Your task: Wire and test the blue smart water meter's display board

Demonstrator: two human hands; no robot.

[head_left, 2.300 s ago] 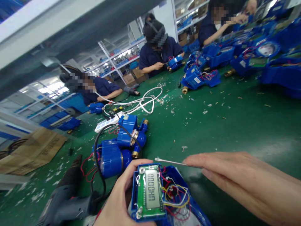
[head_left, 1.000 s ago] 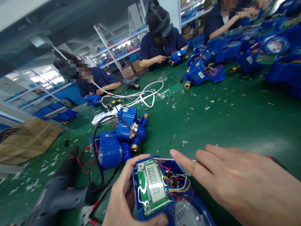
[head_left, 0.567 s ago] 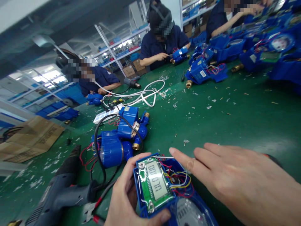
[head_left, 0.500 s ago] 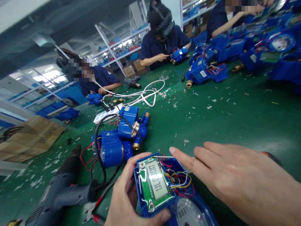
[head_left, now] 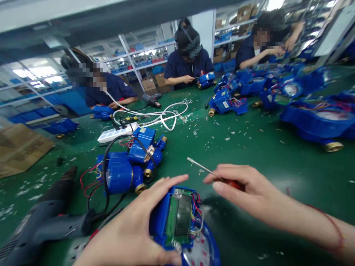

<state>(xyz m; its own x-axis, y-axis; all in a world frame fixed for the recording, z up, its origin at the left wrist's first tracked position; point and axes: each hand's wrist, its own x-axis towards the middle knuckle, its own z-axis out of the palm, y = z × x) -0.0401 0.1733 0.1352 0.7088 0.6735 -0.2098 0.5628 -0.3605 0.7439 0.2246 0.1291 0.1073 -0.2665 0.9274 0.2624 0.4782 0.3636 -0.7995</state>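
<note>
At the bottom of the head view, my left hand (head_left: 133,225) grips a blue water meter (head_left: 161,221), thumb at its near edge and fingers along its far side. The meter's housing lies open, showing a green circuit board with a dark display (head_left: 183,216) and a bundle of thin coloured wires (head_left: 199,214). A round dial sits partly out of frame below. My right hand (head_left: 244,188) is closed around a screwdriver (head_left: 203,168) with a reddish handle. Its flat metal tip points up and left, above the green table and apart from the meter.
Two blue meters (head_left: 119,173) and a heat gun (head_left: 47,218) with its cable lie at left. Beyond are a white power strip (head_left: 118,133), looped white cable (head_left: 166,118) and several more meters (head_left: 316,118) at right. Three co-workers (head_left: 191,62) sit across the green table (head_left: 249,147).
My right hand has drawn the screwdriver off the meter and turned it, with the tip now raised. The meter has tilted, and its display has gone from showing characters to dark.
</note>
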